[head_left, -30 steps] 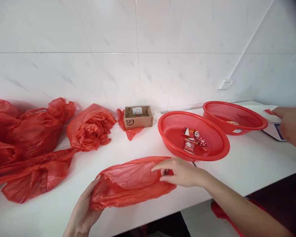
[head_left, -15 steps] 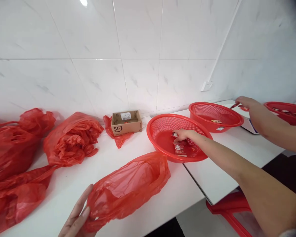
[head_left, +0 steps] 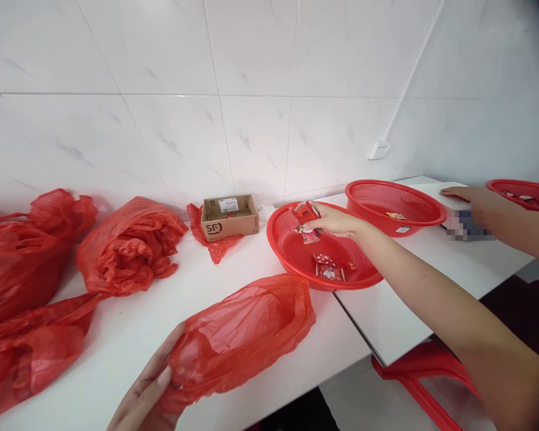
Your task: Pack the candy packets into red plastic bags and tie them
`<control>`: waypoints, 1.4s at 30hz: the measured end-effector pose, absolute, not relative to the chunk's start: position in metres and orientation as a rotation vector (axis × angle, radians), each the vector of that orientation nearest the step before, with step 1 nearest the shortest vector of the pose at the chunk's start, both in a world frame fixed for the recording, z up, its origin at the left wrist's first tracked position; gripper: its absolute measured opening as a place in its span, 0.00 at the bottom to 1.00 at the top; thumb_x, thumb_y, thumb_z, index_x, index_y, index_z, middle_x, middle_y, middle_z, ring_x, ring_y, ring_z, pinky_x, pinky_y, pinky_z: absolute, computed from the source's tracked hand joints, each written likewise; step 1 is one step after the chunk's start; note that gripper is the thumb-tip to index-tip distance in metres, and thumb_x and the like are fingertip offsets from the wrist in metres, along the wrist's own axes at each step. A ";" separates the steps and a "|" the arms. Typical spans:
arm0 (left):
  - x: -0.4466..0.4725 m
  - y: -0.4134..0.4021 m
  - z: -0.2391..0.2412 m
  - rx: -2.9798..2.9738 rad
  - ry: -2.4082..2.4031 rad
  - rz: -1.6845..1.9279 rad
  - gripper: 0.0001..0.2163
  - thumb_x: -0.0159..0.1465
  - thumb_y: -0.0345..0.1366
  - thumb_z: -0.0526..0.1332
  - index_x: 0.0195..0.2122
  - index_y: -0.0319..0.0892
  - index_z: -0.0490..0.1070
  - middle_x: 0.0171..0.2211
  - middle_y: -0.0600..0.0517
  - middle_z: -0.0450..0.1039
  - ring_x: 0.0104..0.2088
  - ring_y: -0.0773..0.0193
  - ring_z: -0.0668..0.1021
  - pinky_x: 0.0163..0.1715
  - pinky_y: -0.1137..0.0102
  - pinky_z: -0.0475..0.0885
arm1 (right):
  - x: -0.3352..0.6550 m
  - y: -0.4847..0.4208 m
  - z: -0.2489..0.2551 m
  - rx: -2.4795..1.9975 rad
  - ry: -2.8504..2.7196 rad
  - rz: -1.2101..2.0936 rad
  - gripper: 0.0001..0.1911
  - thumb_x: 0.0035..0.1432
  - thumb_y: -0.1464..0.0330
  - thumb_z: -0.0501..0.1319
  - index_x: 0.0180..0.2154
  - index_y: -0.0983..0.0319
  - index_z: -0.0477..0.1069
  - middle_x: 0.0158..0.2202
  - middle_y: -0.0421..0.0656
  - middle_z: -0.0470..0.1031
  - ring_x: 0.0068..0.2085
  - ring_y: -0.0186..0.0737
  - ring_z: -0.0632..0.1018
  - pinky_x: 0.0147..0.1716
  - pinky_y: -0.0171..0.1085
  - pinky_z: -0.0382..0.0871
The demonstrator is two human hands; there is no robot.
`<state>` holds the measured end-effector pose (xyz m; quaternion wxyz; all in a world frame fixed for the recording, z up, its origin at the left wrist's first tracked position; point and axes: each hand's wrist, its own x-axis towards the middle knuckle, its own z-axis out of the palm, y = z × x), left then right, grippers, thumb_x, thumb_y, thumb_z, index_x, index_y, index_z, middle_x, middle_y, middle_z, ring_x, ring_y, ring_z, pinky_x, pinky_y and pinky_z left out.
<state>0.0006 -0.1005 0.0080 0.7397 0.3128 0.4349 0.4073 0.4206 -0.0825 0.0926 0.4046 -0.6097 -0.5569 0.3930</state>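
At the lower left, my left hand (head_left: 150,380) pinches the near rim of a red plastic bag (head_left: 247,359). The bag lies on its side on the white table, its mouth spread wide. My right hand (head_left: 330,219) is over the nearer red perforated basket (head_left: 291,260), gripping small red snack packets (head_left: 306,212) near its left rim. Just under those fingers shows a pink-and-red packet (head_left: 309,236). Lower in the same basket lie a few more red-and-white packets (head_left: 329,272).
A second red basket (head_left: 363,218) stands behind, with a yellowish packet in it. At the right, a co-worker's arm (head_left: 507,218) reaches in near a third basket (head_left: 532,200). A cardboard box (head_left: 231,224) and crumpled red bags (head_left: 130,251) sit leftward. A red stool (head_left: 426,371) is below.
My right hand has risen from the basket's middle toward its left rim, now with red packets in it. My left hand shifts slightly right with the bag. The co-worker's hand has lowered.
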 end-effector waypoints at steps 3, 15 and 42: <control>0.009 -0.104 0.011 0.710 0.878 0.863 0.27 0.53 0.42 0.68 0.57 0.52 0.70 0.60 0.52 0.69 0.59 0.49 0.69 0.46 0.69 0.76 | 0.369 -0.092 0.100 -1.238 -1.438 1.072 0.23 0.51 0.73 0.63 0.49 0.57 0.61 0.43 0.42 0.71 0.43 0.38 0.76 0.41 0.37 0.73; 0.016 -0.111 0.011 0.686 0.845 0.941 0.26 0.59 0.37 0.66 0.60 0.53 0.66 0.59 0.49 0.69 0.54 0.56 0.73 0.41 0.73 0.75 | 0.261 -0.109 0.034 -1.112 -1.887 0.967 0.18 0.59 0.77 0.55 0.49 0.55 0.62 0.48 0.42 0.66 0.43 0.34 0.71 0.45 0.37 0.67; 0.002 -0.132 0.000 1.032 0.977 0.904 0.26 0.56 0.38 0.66 0.58 0.53 0.69 0.64 0.53 0.62 0.65 0.53 0.61 0.63 0.65 0.58 | 0.279 -0.153 0.039 -1.460 -2.264 1.120 0.34 0.55 0.70 0.62 0.61 0.43 0.61 0.68 0.37 0.50 0.66 0.47 0.59 0.60 0.46 0.58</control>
